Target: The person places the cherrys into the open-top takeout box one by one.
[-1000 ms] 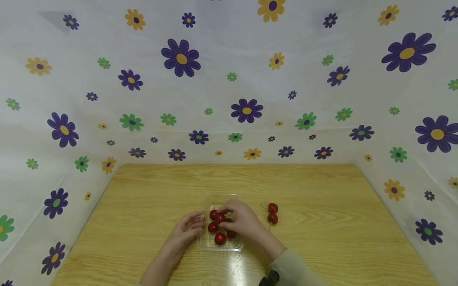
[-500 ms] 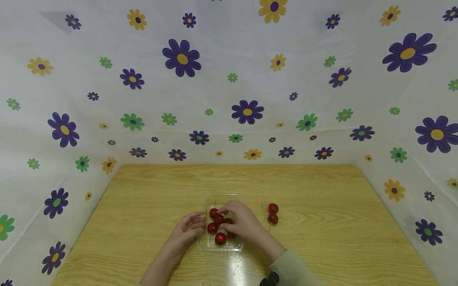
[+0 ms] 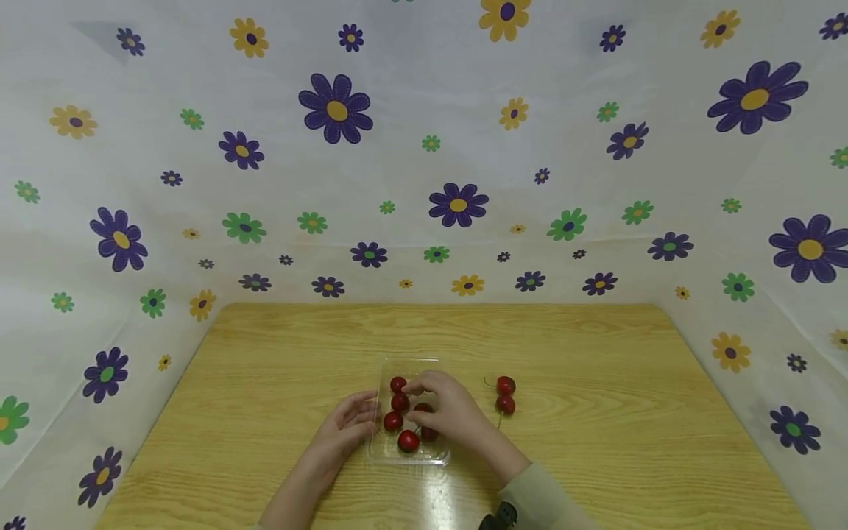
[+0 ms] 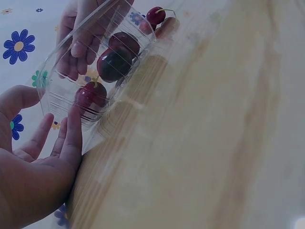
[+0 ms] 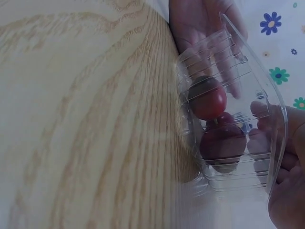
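A clear plastic box (image 3: 424, 459) holds several dark red cherries (image 3: 408, 441). My left hand (image 3: 346, 427) stands at the box's left side, its spread fingers against the wall, as the left wrist view shows for this hand (image 4: 45, 162) too. Over the box's right half, my right hand (image 3: 450, 412) reaches inside with thumb and fingers apart and bent. One cherry (image 3: 400, 403) lies just left of its fingertips, and another cherry (image 3: 398, 384) sits beyond that. Part of the right-side cherries is hidden under this hand. Through the box wall, the right wrist view shows a cherry (image 5: 207, 98) near the bottom.
Two more cherries (image 3: 506, 395) with stems lie on the wooden table (image 3: 596, 412), right of the box. A white flower-printed sheet (image 3: 397, 169) encloses the table at the back and both sides.
The two cherries by my right fingertips have shifted left and farther back in the box, and the fingertips have come away from the nearer one. My left hand stays in place.
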`<state>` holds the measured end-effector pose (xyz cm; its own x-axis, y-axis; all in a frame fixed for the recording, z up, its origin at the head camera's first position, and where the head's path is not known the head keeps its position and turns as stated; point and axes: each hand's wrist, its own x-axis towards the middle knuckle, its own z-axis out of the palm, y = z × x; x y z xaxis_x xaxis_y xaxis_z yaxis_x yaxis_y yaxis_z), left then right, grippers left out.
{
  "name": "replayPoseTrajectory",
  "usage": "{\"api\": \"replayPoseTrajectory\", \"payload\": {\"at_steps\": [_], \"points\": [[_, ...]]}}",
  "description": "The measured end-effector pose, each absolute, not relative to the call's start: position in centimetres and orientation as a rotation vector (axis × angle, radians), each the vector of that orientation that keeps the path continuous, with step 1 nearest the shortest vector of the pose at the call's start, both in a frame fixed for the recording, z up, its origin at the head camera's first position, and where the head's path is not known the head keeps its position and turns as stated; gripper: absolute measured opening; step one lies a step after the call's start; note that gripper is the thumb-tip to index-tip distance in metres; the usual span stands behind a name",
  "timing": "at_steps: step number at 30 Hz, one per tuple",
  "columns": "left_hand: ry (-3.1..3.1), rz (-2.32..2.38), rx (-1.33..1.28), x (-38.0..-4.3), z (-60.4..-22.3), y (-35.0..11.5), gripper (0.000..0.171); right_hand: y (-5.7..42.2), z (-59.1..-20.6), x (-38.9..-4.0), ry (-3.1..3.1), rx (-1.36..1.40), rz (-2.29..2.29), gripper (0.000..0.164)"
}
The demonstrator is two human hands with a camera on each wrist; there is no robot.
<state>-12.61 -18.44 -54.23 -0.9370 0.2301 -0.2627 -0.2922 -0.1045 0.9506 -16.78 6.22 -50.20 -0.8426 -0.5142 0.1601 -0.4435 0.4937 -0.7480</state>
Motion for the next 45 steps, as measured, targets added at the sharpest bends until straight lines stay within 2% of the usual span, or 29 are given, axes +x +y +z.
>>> {"api": "replayPoseTrajectory", "payload": {"at_steps": [25,45], "points": [[1.832,2.112,-0.078,-12.7,-54.4,-18.5,0.065,7.1,-49.7,-17.2,2.511,-0.719,-1.587,0.031],[1.83,2.138,-0.038,-12.6,-54.5,-18.5,0.064,10.4,-49.7,-17.6,2.648,-0.594,-1.61,0.029]]}}
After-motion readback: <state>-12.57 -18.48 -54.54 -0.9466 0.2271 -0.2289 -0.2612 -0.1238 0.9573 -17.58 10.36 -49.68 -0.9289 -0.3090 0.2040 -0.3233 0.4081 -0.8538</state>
